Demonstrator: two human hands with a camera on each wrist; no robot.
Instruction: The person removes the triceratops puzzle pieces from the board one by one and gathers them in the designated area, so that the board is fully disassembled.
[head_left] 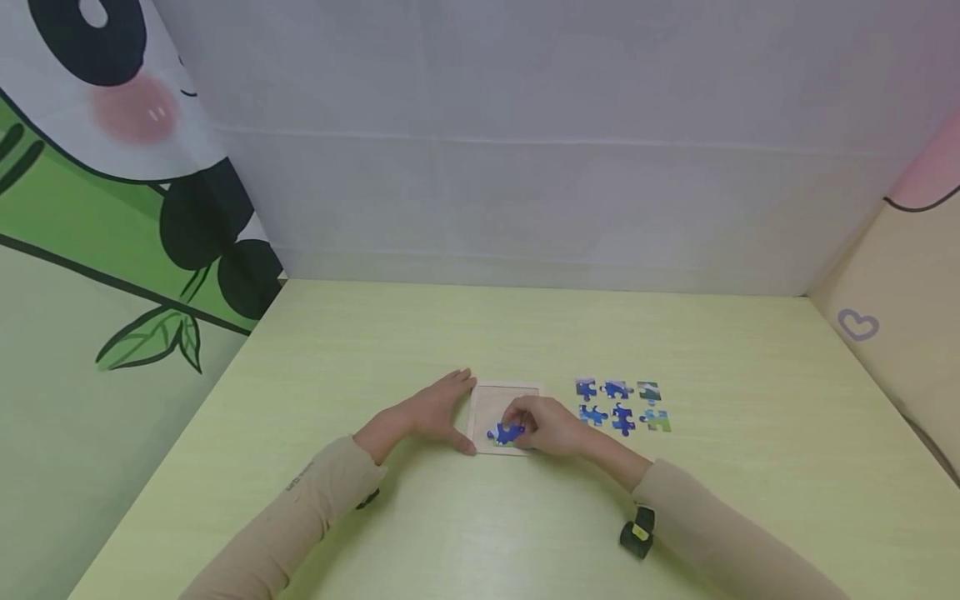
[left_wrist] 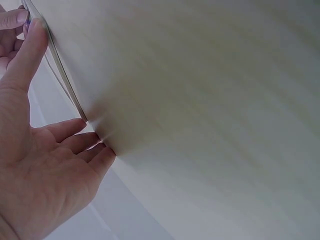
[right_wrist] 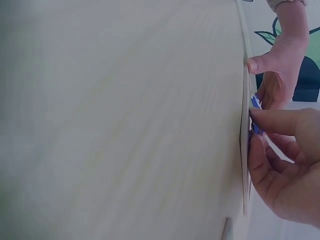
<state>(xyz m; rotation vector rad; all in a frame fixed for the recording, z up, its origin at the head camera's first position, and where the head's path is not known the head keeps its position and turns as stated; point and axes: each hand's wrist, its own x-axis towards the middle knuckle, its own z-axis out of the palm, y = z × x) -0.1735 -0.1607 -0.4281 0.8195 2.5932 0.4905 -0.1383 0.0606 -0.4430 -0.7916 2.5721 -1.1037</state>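
A shallow wooden puzzle tray [head_left: 487, 402] with a raised rim lies flat on the table. My left hand [head_left: 435, 408] spreads along its left side, thumb at the near corner and fingertips by the far one. Over the tray's near part my right hand [head_left: 551, 427] pinches a blue jigsaw piece [head_left: 507, 433] with some green and white on it. In the right wrist view the piece [right_wrist: 256, 102] shows edge-on between thumb and fingers, close to the tray. Whether it touches the tray's floor I cannot tell.
Right of the tray, several loose jigsaw pieces [head_left: 622, 418] lie in two rows on the pale yellow table [head_left: 465, 533]. A whitish panel [head_left: 525, 208] stands along the table's back edge, with printed side panels [head_left: 150, 292] at left and right.
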